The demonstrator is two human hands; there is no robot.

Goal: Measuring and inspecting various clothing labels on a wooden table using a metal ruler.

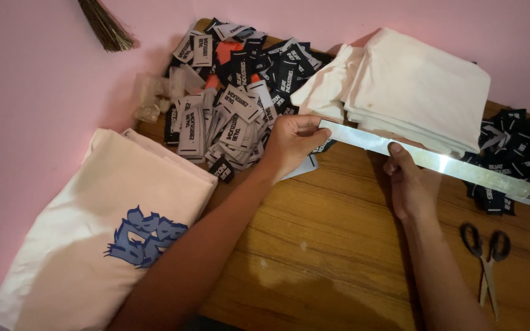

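Both hands hold a long metal ruler [437, 161] above the wooden table [338, 245]. Left hand [291, 144] pinches the ruler's left end between thumb and fingers. Right hand [411, 184] supports the ruler near its middle, thumb pressed on the top face; the fingers beneath are hidden, so their closure is likely but not confirmed. The ruler runs from centre scene down to the right edge, slightly tilted, its right end over a pile of black labels [516, 153].

A stack of folded white cloth [424, 86] lies just beyond the ruler at the far side. A larger heap of black and white labels [234, 92] lies far left of the left hand, touching the pink wall [32, 79]. A white garment with a blue print [105, 233] lies at the near left, overhanging the table edge. Scissors [486, 251] with black handles lie near right, well apart from the right hand.
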